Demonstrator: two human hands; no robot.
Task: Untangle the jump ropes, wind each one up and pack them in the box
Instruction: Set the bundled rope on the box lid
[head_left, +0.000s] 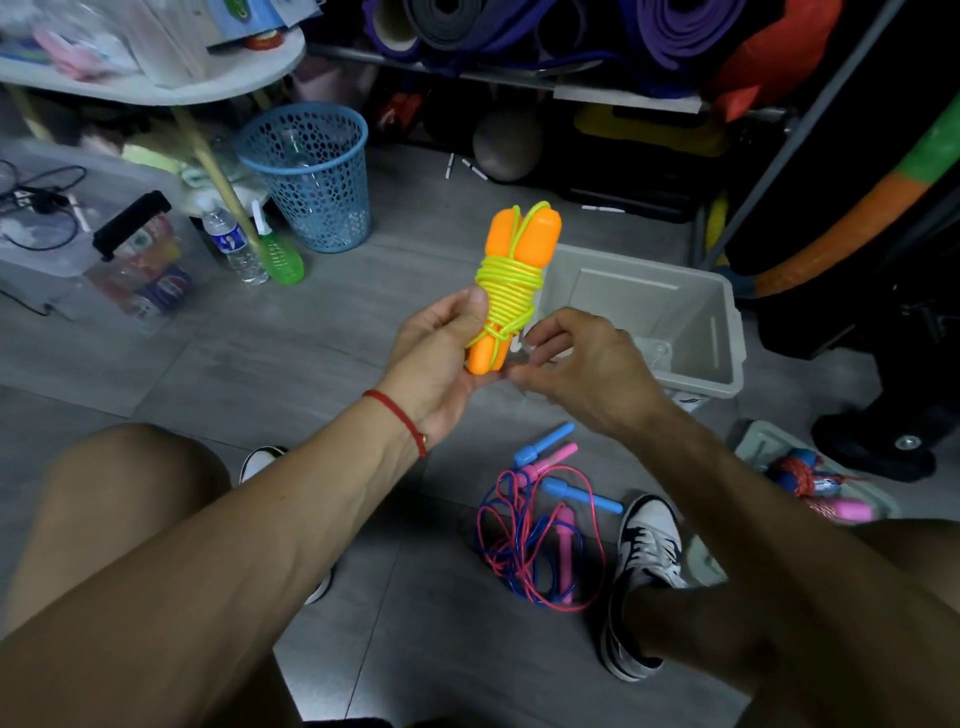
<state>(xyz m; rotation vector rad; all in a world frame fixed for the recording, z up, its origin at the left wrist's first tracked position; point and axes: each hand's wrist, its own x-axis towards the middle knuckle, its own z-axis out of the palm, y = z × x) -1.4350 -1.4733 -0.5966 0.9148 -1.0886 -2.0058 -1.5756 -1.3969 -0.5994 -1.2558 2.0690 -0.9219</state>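
My left hand (441, 353) grips a wound jump rope (511, 283) with two orange handles and a yellow-green cord wrapped round them, held upright in front of me. My right hand (582, 364) is beside its lower end with fingers curled; whether they pinch the cord end I cannot tell. The empty grey box (727, 332) stands on the floor just behind the hands. A tangle of pink and blue jump ropes (545, 525) lies on the floor between my feet.
A blue mesh waste basket (311, 176) and two bottles (234, 244) stand at the back left by a white table (156, 88). A box lid (810, 467) at the right bears more wound ropes. My shoes (644, 571) flank the tangle.
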